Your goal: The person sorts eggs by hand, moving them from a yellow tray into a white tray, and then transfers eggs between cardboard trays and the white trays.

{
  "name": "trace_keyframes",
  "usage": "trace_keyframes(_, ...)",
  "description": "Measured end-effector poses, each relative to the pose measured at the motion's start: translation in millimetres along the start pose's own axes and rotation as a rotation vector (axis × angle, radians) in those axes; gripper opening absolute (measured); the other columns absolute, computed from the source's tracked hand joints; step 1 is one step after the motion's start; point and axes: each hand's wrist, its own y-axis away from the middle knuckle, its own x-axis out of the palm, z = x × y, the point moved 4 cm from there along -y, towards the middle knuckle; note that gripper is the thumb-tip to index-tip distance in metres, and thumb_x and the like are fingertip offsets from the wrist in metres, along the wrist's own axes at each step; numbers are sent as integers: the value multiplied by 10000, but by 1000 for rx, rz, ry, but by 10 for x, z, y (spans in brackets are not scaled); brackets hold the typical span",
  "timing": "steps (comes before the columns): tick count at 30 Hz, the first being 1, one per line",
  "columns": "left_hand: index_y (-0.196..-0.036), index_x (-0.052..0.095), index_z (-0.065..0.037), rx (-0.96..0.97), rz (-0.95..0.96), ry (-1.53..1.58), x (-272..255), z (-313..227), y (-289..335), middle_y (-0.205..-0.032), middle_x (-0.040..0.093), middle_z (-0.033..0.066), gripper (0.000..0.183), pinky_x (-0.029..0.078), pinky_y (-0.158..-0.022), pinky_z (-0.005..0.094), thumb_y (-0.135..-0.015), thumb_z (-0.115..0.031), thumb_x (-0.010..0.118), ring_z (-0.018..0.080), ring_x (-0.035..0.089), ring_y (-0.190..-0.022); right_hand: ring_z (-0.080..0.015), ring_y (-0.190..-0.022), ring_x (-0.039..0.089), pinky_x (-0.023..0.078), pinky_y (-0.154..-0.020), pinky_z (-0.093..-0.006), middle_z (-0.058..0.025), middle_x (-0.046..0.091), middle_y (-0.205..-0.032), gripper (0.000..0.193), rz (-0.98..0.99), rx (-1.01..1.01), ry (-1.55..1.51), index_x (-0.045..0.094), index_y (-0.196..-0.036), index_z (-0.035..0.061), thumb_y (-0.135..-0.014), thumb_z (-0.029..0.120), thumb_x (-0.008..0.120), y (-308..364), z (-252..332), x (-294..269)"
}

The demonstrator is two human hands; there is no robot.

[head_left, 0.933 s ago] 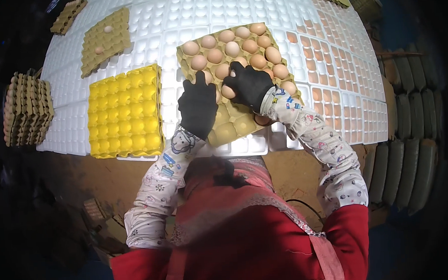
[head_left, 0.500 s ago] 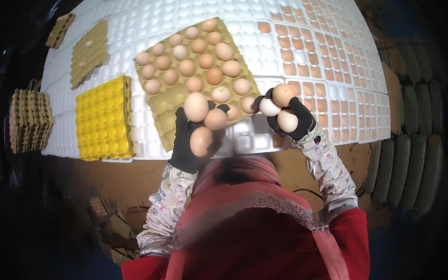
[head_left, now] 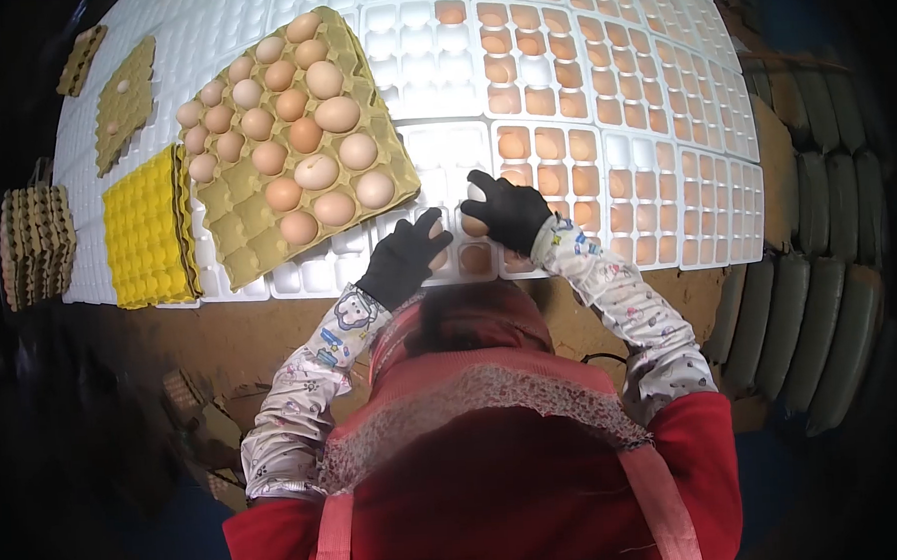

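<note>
Both my hands wear black gloves and are low over a white plastic egg tray [head_left: 445, 140] at the table's near edge. My left hand [head_left: 400, 259] curls palm-down, its fingers on a pale egg [head_left: 435, 230] at a cell. Facing it, my right hand [head_left: 511, 214] has its fingertips around a whitish egg [head_left: 476, 192] and a brown egg [head_left: 473, 224]. A darker brown egg [head_left: 476, 259] sits in a cell just below them. The palms are hidden. Left of my hands, a tan pulp egg tray [head_left: 240, 214] holds many eggs and has bare cups along its lower left.
Yellow egg trays [head_left: 146, 228] are stacked at the left, beyond them a tall stack of tan trays [head_left: 37, 248]. Filled white trays [head_left: 549, 175] spread to the right and back. Grey-green bundles [head_left: 811, 334] stand off the table's right side.
Both hands have turned over and come together at the white tray, lowering eggs that were cupped in them into its cells. The pulp tray appears further left in view.
</note>
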Motion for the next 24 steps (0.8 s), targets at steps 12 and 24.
trace_keyframes(12, -1044, 581, -96, 0, -398, 92, 320, 172, 437, -985, 538, 113, 447, 485, -720, 396, -617, -25, 692, 308, 549, -884, -293, -985, 585, 489, -843, -362, -139, 530, -1189, 239, -406, -23, -371, 653, -949, 82, -738, 182, 704, -817, -567, -88)
trace_keyframes(24, -1102, 563, -84, -424, -602, 2, -1312, 511, 854, -987, 577, 105, 462, 465, -764, 390, -671, -31, 722, 301, 565, -938, -335, -649, 593, 491, -580, -427, -102, 571, -762, 313, -106, -152, 249, 516, -964, 69, -684, 125, 643, -1027, 1104, -651)
